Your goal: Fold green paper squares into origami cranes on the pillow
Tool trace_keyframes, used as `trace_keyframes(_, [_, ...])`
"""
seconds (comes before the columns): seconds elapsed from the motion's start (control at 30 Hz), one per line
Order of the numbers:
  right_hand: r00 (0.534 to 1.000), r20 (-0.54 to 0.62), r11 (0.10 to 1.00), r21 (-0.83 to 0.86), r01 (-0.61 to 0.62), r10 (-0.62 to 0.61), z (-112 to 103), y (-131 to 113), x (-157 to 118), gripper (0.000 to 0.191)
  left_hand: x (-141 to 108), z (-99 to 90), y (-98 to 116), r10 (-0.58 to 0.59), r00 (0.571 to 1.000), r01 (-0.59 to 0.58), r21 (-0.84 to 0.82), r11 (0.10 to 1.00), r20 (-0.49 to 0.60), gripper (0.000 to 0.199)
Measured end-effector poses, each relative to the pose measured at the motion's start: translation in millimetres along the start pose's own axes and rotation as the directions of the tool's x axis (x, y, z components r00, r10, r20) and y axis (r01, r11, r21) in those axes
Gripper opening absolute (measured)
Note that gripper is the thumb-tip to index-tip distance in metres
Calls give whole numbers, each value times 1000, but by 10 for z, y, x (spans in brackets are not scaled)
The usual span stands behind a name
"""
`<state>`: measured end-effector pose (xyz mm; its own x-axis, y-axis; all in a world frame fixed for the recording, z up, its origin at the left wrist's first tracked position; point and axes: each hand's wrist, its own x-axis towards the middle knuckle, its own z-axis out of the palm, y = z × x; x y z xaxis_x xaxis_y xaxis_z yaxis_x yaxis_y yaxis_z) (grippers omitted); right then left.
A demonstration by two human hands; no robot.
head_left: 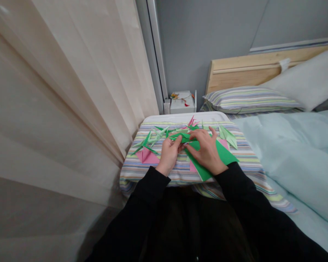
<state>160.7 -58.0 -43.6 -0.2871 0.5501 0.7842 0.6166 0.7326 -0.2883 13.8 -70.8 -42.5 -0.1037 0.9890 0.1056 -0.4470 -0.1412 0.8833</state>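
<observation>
A folded piece of green origami paper (183, 137) is held above the striped cloth, between my two hands. My left hand (169, 152) pinches its left end between thumb and fingers. My right hand (205, 147) is curved around its right end, the index finger and thumb near the paper and another finger raised. Beneath my right hand lies a larger green sheet (224, 154), with pink paper partly showing under it. To the left, a dark green folded paper crane (145, 142) rests beside a pink folded piece (147, 156).
Several pale green and pink folded pieces, including a light green one (228, 137), lie on the striped cloth (243, 167) covering a small table. A beige curtain (71, 80) hangs at left. The bed with a pale blue quilt (295, 145) stands at right.
</observation>
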Motion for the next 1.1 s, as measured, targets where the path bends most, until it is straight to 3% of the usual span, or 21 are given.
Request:
trace_keyframes(0.17, [997,55,995,-77,57,-52,-14,-15,9,9,-16,4,17,-4,1000,3,41,999,28,39])
trace_keyframes(0.3, [998,45,993,-111,46,-41,-12,-14,8,12,-24,-4,26,-39,999,40,21,999,-14,34])
trace_keyframes(0.63, [999,40,993,-110,41,-37,-11,-20,6,14,19,-18,-23,3,1000,-5,99,995,17,56])
trace_keyframes(0.83, [996,40,996,-53,78,-76,21,23,-12,10,11,-15,-5,-35,999,36,35,999,-34,52])
trace_keyframes(1.1, [998,29,994,-91,58,-55,18,20,-14,7,-25,13,45,-76,997,74,56,996,29,33])
